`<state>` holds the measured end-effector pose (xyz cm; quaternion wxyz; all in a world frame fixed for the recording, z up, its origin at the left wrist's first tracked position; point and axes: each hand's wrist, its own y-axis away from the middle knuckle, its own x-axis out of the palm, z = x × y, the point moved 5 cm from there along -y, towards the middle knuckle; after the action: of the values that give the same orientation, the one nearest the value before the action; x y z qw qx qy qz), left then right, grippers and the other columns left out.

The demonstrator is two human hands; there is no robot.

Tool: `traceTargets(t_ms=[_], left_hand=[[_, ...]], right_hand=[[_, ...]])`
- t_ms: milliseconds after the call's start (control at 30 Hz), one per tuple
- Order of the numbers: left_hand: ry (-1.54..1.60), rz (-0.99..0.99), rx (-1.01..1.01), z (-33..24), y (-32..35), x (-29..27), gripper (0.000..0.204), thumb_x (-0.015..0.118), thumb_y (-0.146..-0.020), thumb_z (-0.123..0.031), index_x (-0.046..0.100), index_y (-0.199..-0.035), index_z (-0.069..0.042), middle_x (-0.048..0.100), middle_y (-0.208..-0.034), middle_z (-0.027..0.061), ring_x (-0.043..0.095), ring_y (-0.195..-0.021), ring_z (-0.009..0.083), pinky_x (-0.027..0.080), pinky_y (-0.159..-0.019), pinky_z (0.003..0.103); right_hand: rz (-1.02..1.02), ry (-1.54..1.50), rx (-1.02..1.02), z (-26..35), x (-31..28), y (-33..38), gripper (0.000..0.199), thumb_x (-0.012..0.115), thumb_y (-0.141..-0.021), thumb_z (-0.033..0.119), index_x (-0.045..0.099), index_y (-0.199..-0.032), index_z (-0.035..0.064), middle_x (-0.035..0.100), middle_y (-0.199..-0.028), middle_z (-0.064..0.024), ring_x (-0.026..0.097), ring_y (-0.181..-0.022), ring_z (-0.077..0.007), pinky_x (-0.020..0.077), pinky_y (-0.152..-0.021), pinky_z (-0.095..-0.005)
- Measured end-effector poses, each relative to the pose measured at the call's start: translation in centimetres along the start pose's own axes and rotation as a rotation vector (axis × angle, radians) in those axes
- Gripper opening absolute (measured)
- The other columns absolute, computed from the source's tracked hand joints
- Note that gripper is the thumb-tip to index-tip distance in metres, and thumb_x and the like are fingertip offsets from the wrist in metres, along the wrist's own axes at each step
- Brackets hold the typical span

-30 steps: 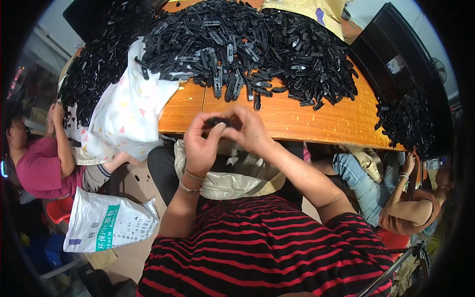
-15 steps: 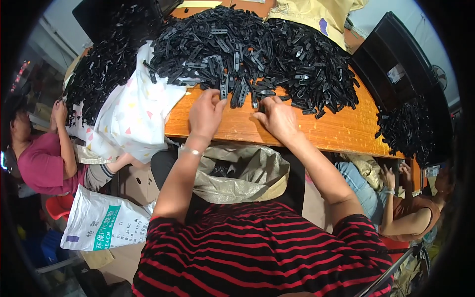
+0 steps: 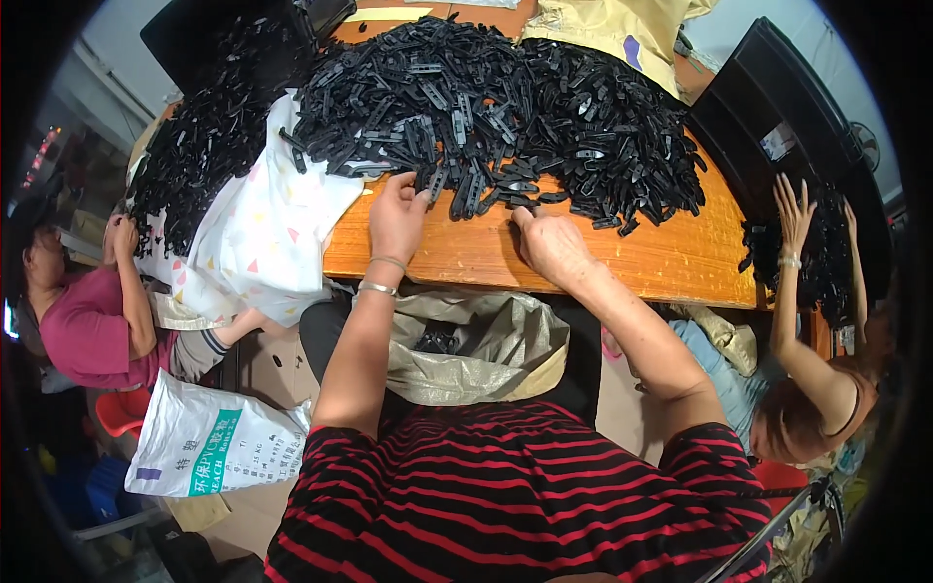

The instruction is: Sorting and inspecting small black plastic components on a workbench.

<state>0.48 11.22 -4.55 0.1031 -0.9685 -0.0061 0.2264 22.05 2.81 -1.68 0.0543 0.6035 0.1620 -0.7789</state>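
A big heap of slim black plastic parts (image 3: 389,107) covers the far side of the wooden table (image 3: 457,255). At the heap's near edge my left hand (image 3: 397,222) is closed, thumb and forefinger pinching a long black plastic part (image 3: 437,183). My right hand (image 3: 554,248) rests lower on the table to the right. Its fingers are curled together at the edge of the heap, and what they hold, if anything, is hidden. Between my hands a few loose parts lie on the wood. Below the table edge a beige woven sack (image 3: 466,374) gapes on my lap, black pieces inside.
A patterned white cloth (image 3: 258,223) hangs over the table's left part. One person (image 3: 97,321) sits at left, another (image 3: 812,398) at right with raised hands by a black bin (image 3: 777,117). A white printed sack (image 3: 209,437) stands on the floor at left; a yellowish sack (image 3: 622,39) lies behind the heap.
My left hand has shifted slightly left and my right hand slightly nearer to me, its fingers more curled. The person at right has lifted both hands toward the bin and bent down.
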Motion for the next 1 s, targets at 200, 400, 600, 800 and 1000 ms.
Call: traceTargets(t_ms=[200, 400, 600, 800, 1000], left_hand=[[0.547, 0.065, -0.247, 1.0, 2.2, -0.9, 0.036, 0.059, -0.089, -0.005, 0.051, -0.123, 0.004, 0.065, -0.095, 0.0070, 0.064, -0.076, 0.0127, 0.049, -0.062, 0.021], [0.849, 0.163, -0.358, 0.0, 4.4, -1.5, 0.030, 0.053, -0.094, -0.010, 0.053, -0.122, 0.002, 0.064, -0.099, 0.0087, 0.066, -0.078, 0.0159, 0.053, -0.066, 0.022], [0.853, 0.299, -0.364, -3.3, 6.1, -1.2, 0.027, 0.054, -0.095, -0.013, 0.057, -0.116, 0.003, 0.065, -0.097, 0.0087, 0.066, -0.073, 0.0153, 0.054, -0.066, 0.022], [0.953, 0.326, -0.323, -6.1, 6.7, -1.0, 0.026, 0.055, -0.094, -0.013, 0.058, -0.114, 0.003, 0.066, -0.095, 0.0093, 0.066, -0.077, 0.0137, 0.052, -0.066, 0.021], [0.958, 0.281, -0.109, -7.1, 7.5, -0.7, 0.030, 0.058, -0.090, -0.002, 0.053, -0.119, 0.003, 0.064, -0.102, 0.0083, 0.063, -0.087, 0.0120, 0.053, -0.079, 0.023]], right_hand=[[0.032, -0.020, -0.046, -0.5, -0.1, 0.3, 0.010, 0.049, -0.082, 0.003, 0.051, -0.091, -0.0023, 0.061, -0.072, -0.0229, 0.062, -0.072, -0.0400, 0.0494, -0.064, -0.0475], [0.128, -0.111, -0.037, 2.0, -2.9, -0.4, 0.013, 0.059, -0.079, 0.004, 0.052, -0.087, -0.0022, 0.061, -0.073, -0.0239, 0.062, -0.074, -0.0405, 0.0488, -0.065, -0.0472], [-0.332, -0.354, -0.277, 6.9, -6.7, -1.0, 0.025, 0.066, -0.080, 0.005, 0.060, -0.104, 0.0032, 0.061, -0.091, -0.0125, 0.062, -0.083, -0.0333, 0.0498, -0.068, -0.0400], [-0.331, -0.306, -0.343, 7.1, -6.1, -1.6, 0.022, 0.066, -0.081, 0.006, 0.062, -0.102, 0.0031, 0.062, -0.090, -0.0125, 0.062, -0.082, -0.0312, 0.0504, -0.069, -0.0378], [-0.285, -0.522, -0.143, 6.2, -5.2, -1.6, 0.018, 0.067, -0.082, 0.008, 0.064, -0.099, 0.0022, 0.063, -0.089, -0.0138, 0.063, -0.080, -0.0309, 0.0508, -0.069, -0.0359]])
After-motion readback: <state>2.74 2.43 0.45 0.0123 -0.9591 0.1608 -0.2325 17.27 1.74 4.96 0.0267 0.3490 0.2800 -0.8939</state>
